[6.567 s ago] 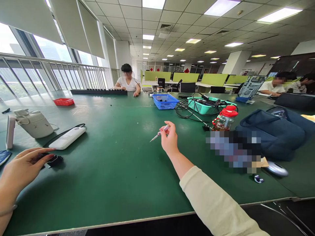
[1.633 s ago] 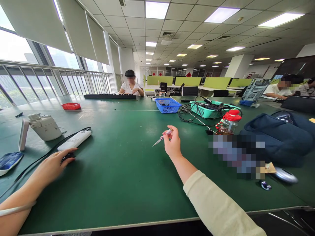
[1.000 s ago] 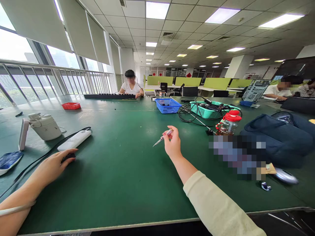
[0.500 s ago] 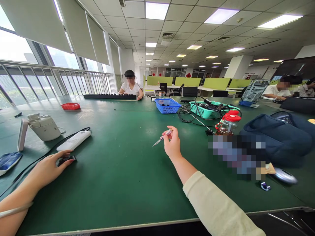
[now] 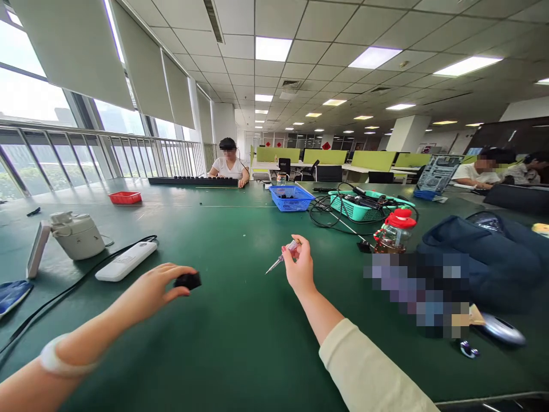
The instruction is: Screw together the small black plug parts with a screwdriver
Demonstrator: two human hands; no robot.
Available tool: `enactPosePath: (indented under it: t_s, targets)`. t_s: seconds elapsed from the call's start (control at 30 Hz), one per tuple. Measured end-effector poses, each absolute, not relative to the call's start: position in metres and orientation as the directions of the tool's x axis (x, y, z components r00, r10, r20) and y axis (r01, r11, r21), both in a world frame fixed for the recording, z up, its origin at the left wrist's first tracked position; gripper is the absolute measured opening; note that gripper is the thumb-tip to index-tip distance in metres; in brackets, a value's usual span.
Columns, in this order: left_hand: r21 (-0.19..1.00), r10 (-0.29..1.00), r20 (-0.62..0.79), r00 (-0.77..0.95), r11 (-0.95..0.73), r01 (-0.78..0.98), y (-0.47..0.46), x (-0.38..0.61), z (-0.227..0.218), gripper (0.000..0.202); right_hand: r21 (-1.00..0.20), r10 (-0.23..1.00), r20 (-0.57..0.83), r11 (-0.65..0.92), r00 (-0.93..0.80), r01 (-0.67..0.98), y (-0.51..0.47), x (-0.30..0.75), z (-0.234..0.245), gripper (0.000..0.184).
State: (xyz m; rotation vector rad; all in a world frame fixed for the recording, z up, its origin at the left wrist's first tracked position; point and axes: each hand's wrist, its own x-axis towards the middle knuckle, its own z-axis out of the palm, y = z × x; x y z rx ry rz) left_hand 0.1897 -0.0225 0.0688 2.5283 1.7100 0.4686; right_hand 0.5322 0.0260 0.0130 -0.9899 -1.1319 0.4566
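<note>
Windows [image 5: 34,103] and a railing [image 5: 141,135] line the left side beyond a green table [image 5: 240,326]. On it, a blue basket [image 5: 291,204] holds small dark items [image 5: 285,196]; right of it, a green basket [image 5: 354,210] is heaped with black cables [image 5: 319,216], some spilling over its side. A bottle [image 5: 395,234] with a red lid [image 5: 400,217] has brown liquid [image 5: 388,248] low inside. At the far left sits a red tray [image 5: 124,197], its inside hard to make out.

The person's left hand [image 5: 158,288] pinches a black piece [image 5: 189,281] between thumb and fingers. The right hand [image 5: 301,268] grips a screwdriver [image 5: 278,261], tip angled down and left. The black piece is between the 2 hands, well apart from the screwdriver; whether it touches the table cannot be told.
</note>
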Motion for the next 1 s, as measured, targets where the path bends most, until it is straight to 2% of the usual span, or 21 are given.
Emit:
enactPosePath:
  t_s: [0.17,0.27,0.37,0.53,0.73,1.0]
  targets:
    - [0.234,0.811,0.145,0.567,-0.585,0.777,0.002,0.289,0.066,0.029,-0.909,0.872,0.271,0.371,0.408,-0.188,0.035,0.538,0.013,0.031]
    - [0.302,0.822,0.142,0.551,-0.566,0.767,0.015,0.324,0.048,0.033,-0.875,0.921,0.168,0.303,0.350,-0.377,0.038,0.540,0.012,0.040]
    - [0.352,0.855,0.163,0.491,-0.516,0.781,0.023,0.339,0.032,0.040,-0.844,0.944,0.107,0.251,0.311,-0.473,0.036,0.541,0.013,0.046]
    - [0.432,0.831,0.159,0.533,-0.544,0.719,0.028,0.342,0.018,0.049,-0.848,0.955,0.107,0.234,0.278,-0.476,0.033,0.537,0.014,0.048]
    - [0.565,0.859,0.132,0.494,-0.475,0.675,0.031,0.341,0.014,0.058,-0.855,0.956,0.183,0.270,0.230,-0.442,0.032,0.534,0.013,0.044]
    - [0.598,0.872,0.131,0.472,-0.449,0.664,0.028,0.338,0.015,0.057,-0.866,0.958,0.229,0.281,0.171,-0.414,0.030,0.530,0.007,0.041]
